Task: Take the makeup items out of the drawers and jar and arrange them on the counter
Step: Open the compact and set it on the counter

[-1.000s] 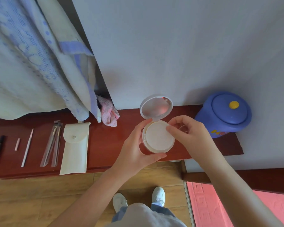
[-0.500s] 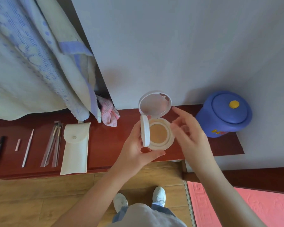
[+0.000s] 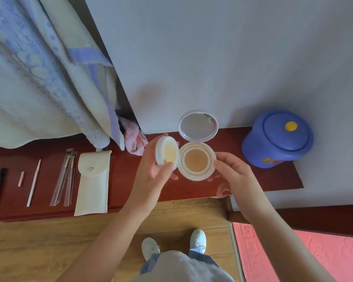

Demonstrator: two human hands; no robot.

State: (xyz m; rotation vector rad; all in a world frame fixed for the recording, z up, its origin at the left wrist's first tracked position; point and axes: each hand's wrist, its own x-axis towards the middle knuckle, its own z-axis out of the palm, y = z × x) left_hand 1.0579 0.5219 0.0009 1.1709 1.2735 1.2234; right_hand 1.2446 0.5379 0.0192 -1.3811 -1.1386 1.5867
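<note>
- The left hand [image 3: 153, 176] now holds the round puff [image 3: 167, 152], fingers closed on it. A moment ago the puff sat inside the compact.
- The right hand [image 3: 235, 178] pinches the open compact [image 3: 196, 161] above the tabletop [image 3: 253, 180]; its tan pad now shows.
- Farther off, the blue jar [image 3: 277, 139] is shut, so it probably still needs emptying.

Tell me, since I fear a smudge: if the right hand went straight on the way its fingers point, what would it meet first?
The right hand points leftward at the open compact and its fingers already touch its rim. Going on, they would probably slide onto the tan cushion, though depth is unclear.
</note>
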